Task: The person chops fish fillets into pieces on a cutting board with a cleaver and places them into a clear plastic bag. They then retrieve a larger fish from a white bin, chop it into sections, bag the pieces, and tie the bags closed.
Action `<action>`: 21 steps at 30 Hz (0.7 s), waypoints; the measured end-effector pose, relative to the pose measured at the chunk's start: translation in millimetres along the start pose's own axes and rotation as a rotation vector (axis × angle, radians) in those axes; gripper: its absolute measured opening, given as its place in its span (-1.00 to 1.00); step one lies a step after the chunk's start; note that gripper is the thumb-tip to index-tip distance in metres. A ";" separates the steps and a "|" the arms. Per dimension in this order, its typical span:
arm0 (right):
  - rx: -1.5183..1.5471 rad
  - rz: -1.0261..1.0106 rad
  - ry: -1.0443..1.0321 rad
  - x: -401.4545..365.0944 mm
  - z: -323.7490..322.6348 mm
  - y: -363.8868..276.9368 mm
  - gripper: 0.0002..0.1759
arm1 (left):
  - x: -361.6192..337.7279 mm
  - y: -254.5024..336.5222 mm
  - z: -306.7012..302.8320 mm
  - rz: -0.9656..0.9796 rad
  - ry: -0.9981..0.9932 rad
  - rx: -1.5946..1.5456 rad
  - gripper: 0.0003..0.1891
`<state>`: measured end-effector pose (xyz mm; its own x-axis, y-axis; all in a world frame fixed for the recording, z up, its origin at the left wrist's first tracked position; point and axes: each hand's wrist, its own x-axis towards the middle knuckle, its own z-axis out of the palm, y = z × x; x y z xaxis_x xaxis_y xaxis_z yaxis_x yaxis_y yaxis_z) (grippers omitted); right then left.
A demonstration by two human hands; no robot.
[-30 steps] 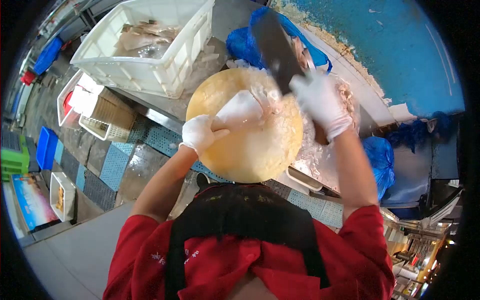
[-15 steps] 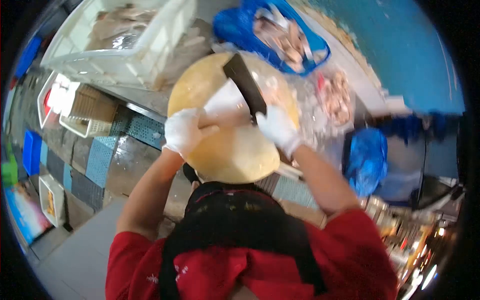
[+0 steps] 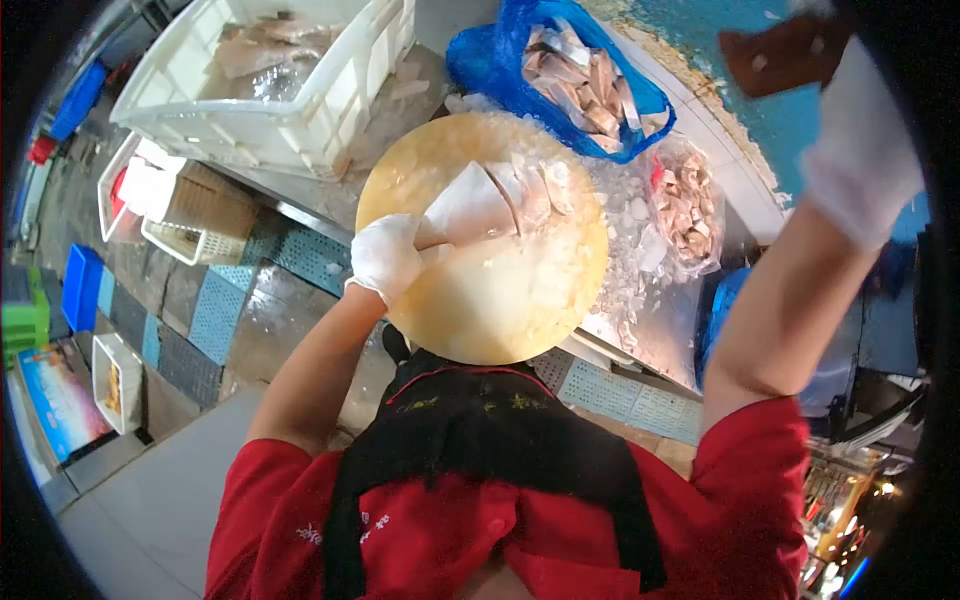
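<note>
On the round yellow chopping board (image 3: 450, 320) lies a pale fish piece (image 3: 470, 208), with a dark cut line across it. My left hand (image 3: 387, 258), in a white glove, is closed on the narrow end of this fish piece at the board's left side. Beyond the cut, several smaller fish chunks (image 3: 535, 195) lie toward the board's right edge. High at the upper right, away from the board, my gloved right hand (image 3: 862, 130) is raised and blurred, gripping a cleaver (image 3: 780, 58). Part of the cleaver is cut off by the dark image border.
At the upper left stands a white crate (image 3: 250, 135) with fish and ice. Behind the board sits a blue plastic bag (image 3: 510, 65) holding fish strips. A clear bag of fish pieces (image 3: 688, 205) rests on crushed ice (image 3: 630, 235) to the right, near a blue wall (image 3: 690, 30).
My right hand has swung the cleaver from the fish on the board up to the far upper right. My left hand stays on the fish piece. The cut line is now uncovered.
</note>
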<state>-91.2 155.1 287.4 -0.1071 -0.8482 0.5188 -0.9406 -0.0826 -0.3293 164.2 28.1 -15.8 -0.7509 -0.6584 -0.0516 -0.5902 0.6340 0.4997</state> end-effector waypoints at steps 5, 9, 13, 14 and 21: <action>-0.465 0.485 -0.564 -173.1 247.1 40.4 -0.42 | 3.0 -2.5 -6.3 0.025 -0.085 -0.129 -0.51; 0.132 0.936 -0.679 -114.7 193.5 34.1 -0.58 | -0.4 -7.4 7.6 0.064 0.018 0.053 -0.48; -0.100 0.585 -0.340 -48.8 124.1 17.5 -0.65 | -0.8 -10.2 8.7 0.075 0.031 -0.018 -0.46; -0.115 0.454 -0.170 -31.7 99.1 7.8 -0.66 | -0.1 -7.4 9.9 0.074 0.044 -0.022 -0.46; 0.084 0.243 0.317 -7.3 74.7 -44.4 -0.64 | 5.8 13.1 6.9 -0.033 0.001 -0.067 -0.56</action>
<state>-24.6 125.9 239.3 -0.4292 -0.6461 0.6312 -0.8477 0.0469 -0.5284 150.0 35.3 -15.6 -0.7310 -0.6789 -0.0686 -0.5937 0.5832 0.5545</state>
